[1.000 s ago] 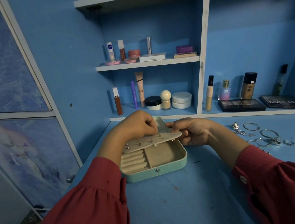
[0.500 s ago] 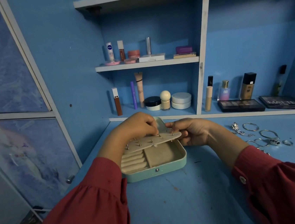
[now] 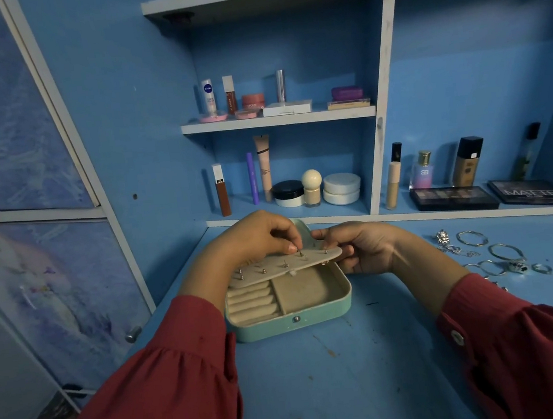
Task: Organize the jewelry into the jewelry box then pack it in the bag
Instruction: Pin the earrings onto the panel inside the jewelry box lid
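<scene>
The blue desk [image 3: 340, 391] carries the open mint jewelry box [image 3: 290, 314] in the middle, its ring rolls and square compartment bare. Over the box's far half the beige earring panel [image 3: 285, 266] is held nearly level, its long axis running left to right, with a row of stud posts standing up from it. The right hand [image 3: 358, 246] grips the panel's right end, fingers [image 3: 346, 263] curled under it. The left hand [image 3: 254, 237] reaches from the left, fingertips pinched narrow on one earring stud [image 3: 300, 252] right of centre in the row. The loose rings and bangles [image 3: 493, 253] lie on the desk well to the right, nearer the right hand, so that hand looks better placed to fetch them.
</scene>
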A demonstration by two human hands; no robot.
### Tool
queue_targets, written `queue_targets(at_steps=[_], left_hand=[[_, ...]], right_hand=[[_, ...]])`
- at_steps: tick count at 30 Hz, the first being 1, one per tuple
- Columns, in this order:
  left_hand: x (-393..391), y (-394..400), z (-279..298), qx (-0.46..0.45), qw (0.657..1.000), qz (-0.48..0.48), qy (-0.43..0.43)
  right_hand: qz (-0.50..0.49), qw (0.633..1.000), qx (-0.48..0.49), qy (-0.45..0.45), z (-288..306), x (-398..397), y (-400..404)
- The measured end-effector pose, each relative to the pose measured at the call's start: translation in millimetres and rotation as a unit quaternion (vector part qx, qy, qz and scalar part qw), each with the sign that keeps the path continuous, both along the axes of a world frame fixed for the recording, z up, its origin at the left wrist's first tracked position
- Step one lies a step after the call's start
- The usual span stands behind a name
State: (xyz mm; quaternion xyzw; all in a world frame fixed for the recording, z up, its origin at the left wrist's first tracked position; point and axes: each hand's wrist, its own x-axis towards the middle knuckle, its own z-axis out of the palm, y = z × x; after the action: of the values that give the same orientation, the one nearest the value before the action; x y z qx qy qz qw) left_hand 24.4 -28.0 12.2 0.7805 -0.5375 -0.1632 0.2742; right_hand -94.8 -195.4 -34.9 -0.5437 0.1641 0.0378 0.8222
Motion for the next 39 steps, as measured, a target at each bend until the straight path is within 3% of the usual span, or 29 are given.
queue_targets(at_steps=[10,39], left_hand=[[-2,-9,1,0.058,0.996,0.014,-0.071],[-15,-3,4,0.040,0.991,0.052,-0.119]], right_hand=[[0.008,1.000,-0.024,-0.003,2,0,1],[-0.011,0.999,-0.040,-0.002,4,-2,3]])
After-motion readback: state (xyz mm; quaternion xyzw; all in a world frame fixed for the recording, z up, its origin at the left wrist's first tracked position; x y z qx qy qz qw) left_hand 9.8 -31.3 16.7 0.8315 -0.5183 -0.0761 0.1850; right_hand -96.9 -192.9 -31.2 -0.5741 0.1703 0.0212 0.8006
